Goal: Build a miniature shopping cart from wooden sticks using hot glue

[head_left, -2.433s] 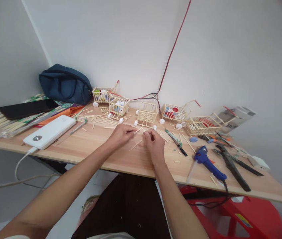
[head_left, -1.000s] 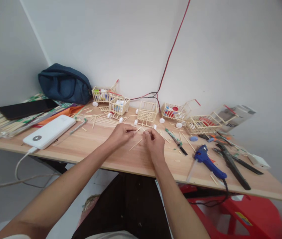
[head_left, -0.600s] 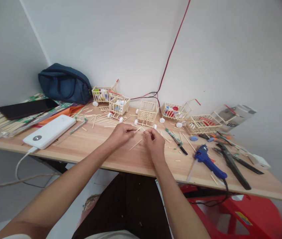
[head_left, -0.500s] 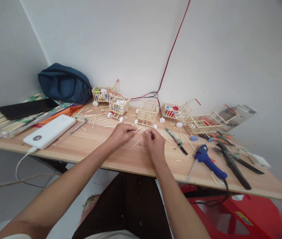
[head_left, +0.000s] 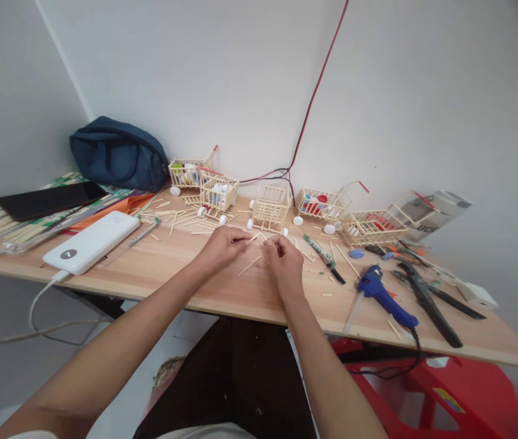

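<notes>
My left hand is closed in a pinch on a short thin wooden stick that points up to the right. Facing it, my right hand pinches a second small piece of wooden stick. The tips of the two pieces meet or nearly meet; I cannot tell whether they touch. Just beyond them stands a small shopping cart of wooden sticks on white wheels. Another loose stick lies on the table between my wrists.
More stick carts holding coloured pieces line the wall. To the right lie a blue glue gun, black-handled pliers and a wrapped craft knife. At left are a white power bank, a phone and a blue bag.
</notes>
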Demonstrator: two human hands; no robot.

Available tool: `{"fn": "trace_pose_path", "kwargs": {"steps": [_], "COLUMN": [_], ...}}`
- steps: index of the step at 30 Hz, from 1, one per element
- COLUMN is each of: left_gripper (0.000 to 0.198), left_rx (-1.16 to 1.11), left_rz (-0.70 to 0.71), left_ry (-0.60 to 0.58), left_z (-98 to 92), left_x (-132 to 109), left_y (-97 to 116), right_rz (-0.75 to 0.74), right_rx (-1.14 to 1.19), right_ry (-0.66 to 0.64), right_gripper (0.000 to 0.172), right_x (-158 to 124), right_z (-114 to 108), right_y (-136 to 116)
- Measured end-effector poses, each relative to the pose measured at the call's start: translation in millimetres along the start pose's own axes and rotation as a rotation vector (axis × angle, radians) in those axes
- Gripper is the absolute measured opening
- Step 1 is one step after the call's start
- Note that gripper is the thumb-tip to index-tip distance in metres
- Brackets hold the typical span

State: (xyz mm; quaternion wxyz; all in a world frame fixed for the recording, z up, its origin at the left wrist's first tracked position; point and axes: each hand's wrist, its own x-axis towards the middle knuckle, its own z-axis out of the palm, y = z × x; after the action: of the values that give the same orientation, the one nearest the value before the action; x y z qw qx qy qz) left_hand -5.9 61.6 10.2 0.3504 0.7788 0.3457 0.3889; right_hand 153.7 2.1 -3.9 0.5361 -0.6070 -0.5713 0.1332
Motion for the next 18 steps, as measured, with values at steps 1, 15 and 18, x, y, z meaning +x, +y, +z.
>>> {"fn": "trace_pose_path", "kwargs": {"steps": [1,15,18], "left_gripper": [0.025,0.025,0.025], "left_rx": [-0.002,-0.014,-0.006], "left_rz": [0.0,0.006,0.005], "left_ry": [-0.001,-0.007,-0.006], "left_z": [0.0,-0.7,-0.4], "left_x": [0.0,-0.6,-0.8], "left_y": [0.3,3.3,3.0], "right_rz": [0.0,0.008,0.003], "right_rx": [-0.004,0.002,0.002], "right_ry": [0.0,-0.007,-0.003], "right_gripper": [0.023,0.024,0.023], "right_x": [0.0,-0.4,-0.4], "right_z": [0.0,-0.2,-0.2], "right_y": [-0.1,-0.9,-1.0]}}
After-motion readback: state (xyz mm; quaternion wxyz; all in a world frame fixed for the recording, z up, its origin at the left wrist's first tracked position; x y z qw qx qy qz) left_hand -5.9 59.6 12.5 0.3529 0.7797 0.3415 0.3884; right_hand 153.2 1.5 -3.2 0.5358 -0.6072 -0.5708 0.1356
